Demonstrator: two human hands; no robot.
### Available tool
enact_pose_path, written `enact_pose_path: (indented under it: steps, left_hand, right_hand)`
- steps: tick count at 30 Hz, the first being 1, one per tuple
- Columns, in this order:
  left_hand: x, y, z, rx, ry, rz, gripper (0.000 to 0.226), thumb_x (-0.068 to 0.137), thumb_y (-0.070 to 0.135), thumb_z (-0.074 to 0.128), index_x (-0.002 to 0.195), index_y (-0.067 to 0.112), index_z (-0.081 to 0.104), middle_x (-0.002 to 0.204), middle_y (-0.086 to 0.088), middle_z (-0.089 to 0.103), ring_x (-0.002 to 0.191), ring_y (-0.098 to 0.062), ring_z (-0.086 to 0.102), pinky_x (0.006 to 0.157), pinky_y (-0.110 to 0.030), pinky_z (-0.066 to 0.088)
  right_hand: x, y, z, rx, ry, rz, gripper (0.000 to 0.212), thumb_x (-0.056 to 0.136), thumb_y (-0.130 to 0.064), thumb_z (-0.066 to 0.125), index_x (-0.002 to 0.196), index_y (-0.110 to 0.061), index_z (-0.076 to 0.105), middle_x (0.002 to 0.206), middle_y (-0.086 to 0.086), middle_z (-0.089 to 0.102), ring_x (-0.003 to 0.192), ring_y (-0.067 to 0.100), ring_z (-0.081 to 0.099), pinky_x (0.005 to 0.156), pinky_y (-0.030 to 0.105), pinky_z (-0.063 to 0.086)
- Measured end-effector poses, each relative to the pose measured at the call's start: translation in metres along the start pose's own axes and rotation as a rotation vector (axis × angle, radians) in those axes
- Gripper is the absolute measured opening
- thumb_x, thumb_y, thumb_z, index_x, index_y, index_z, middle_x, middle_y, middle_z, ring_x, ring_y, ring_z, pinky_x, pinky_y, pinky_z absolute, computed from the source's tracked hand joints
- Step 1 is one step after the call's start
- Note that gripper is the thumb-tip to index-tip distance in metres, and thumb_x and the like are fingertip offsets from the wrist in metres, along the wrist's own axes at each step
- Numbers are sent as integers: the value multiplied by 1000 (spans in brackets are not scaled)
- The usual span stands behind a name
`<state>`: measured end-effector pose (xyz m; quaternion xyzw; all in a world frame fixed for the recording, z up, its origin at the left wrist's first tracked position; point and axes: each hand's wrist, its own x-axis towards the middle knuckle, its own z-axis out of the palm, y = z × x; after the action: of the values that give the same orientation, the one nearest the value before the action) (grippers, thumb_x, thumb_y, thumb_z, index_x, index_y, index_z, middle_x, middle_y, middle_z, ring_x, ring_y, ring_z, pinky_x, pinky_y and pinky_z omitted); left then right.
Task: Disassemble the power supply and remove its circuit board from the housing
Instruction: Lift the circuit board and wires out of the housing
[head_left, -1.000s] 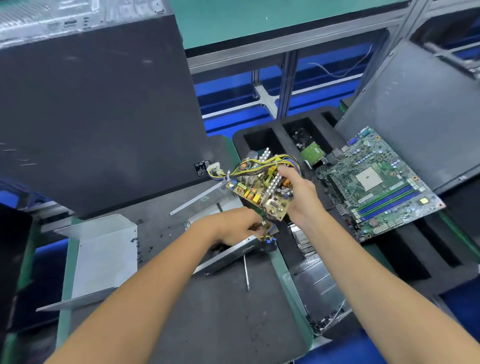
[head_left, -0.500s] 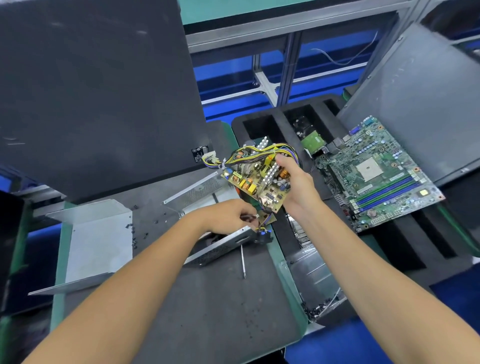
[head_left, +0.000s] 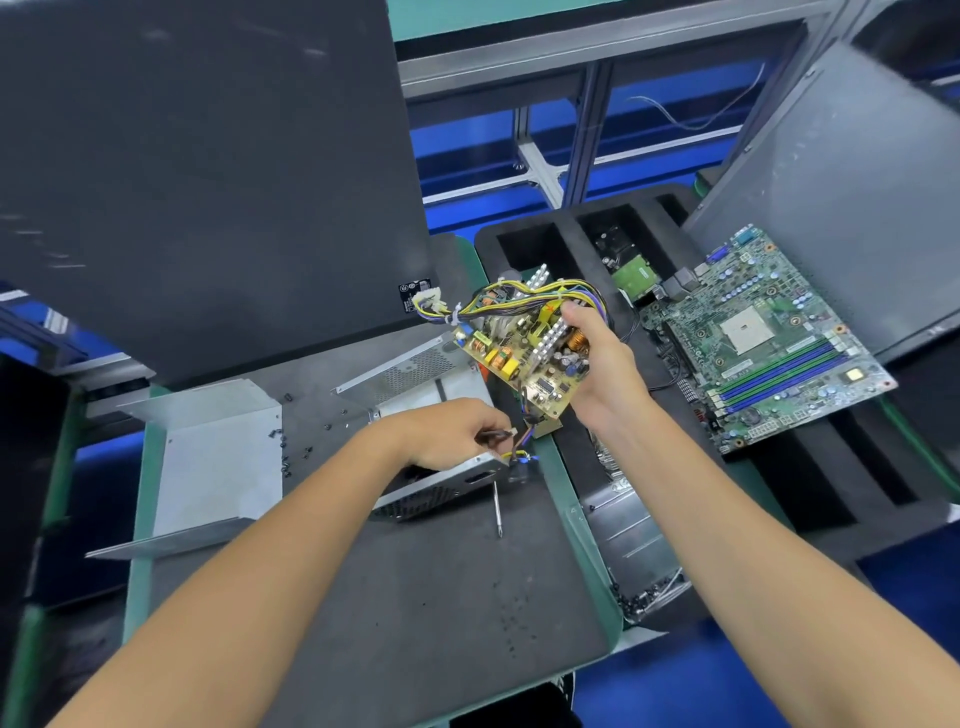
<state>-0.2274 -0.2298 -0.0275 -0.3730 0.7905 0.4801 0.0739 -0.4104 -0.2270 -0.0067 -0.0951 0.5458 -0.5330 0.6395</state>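
Right hand (head_left: 602, 374) clamps the yellow-green, part-studded circuit board (head_left: 524, 358), lifted clear above the open grey metal housing (head_left: 415, 384) mid-table. Left hand (head_left: 447, 434) pinches its short tether wires (head_left: 511, 441) near the housing's near-right corner. Board looks light, stiff, fragile: hold by edges or heatsink, not components.

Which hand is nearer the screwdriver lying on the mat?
Left. The left hand pinches wires at the metal housing, just above the screwdriver. The right hand holds the circuit board raised, farther up and right.
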Motion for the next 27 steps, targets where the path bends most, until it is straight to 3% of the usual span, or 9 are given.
enact_pose_path:
  steps: [3, 5, 11, 15, 19, 21, 25, 27]
  left_hand:
    - [-4, -1, 4, 95, 10, 7, 15, 91, 15, 57, 79, 14, 48, 73, 3, 47, 68, -16, 37, 62, -26, 33]
    - [-5, -1, 9, 152, 17, -4, 16, 91, 17, 57, 81, 14, 46, 73, 6, 46, 70, -16, 39, 60, -24, 33]
    - [-12, 1, 10, 133, 61, 4, 14, 93, 14, 55, 82, 15, 45, 76, 3, 48, 68, -14, 39, 60, -24, 33]
    - [-14, 0, 9, 208, 91, -13, 17, 96, 16, 51, 82, 16, 41, 75, 2, 47, 65, -16, 39, 58, -29, 33]
    - [-12, 0, 4, 235, 117, -29, 12, 93, 18, 54, 83, 13, 50, 78, -6, 55, 68, -20, 44, 63, -33, 37]
    - [-12, -2, 0, 230, 89, -56, 22, 94, 26, 54, 79, 11, 51, 73, -4, 53, 64, -18, 43, 62, -32, 36]
    - [-22, -10, -15, -138, -3, -206, 45, 95, 50, 45, 88, 10, 64, 75, 5, 65, 64, -7, 60, 64, -20, 49]
    - [-26, -18, -20, -251, 0, -238, 37, 100, 35, 40, 95, 8, 66, 90, -6, 72, 73, -12, 64, 70, -22, 53]
  right_hand:
    - [-3, 2, 4, -1, -3, 3, 56, 76, -26, 79, 124, -4, 58, 113, 16, 70, 94, 32, 71, 79, 55, 57]
    - [-4, 4, 6, 18, -9, 6, 62, 77, -26, 79, 130, -5, 53, 118, 16, 67, 96, 32, 71, 75, 50, 59]
    - [-6, 7, 13, 16, -17, -7, 68, 76, -26, 79, 134, -7, 49, 122, 15, 65, 98, 31, 70, 66, 42, 58]
    - [-4, 5, 18, -8, -16, -36, 57, 76, -26, 79, 125, -5, 58, 113, 14, 70, 87, 28, 73, 63, 40, 58]
    - [-2, 5, 23, -42, -3, -46, 63, 74, -26, 80, 128, -5, 54, 118, 16, 67, 91, 30, 72, 65, 42, 58]
    - [0, 6, 23, -40, -2, -44, 61, 75, -26, 80, 127, -5, 55, 117, 16, 68, 92, 30, 72, 68, 43, 58]
    - [3, 11, 20, -38, -30, -41, 52, 80, -25, 76, 124, -3, 61, 116, 16, 69, 99, 32, 70, 78, 46, 58]
    - [6, 12, 20, -37, -26, -33, 54, 80, -26, 75, 127, -4, 59, 118, 15, 68, 102, 32, 69, 83, 48, 57]
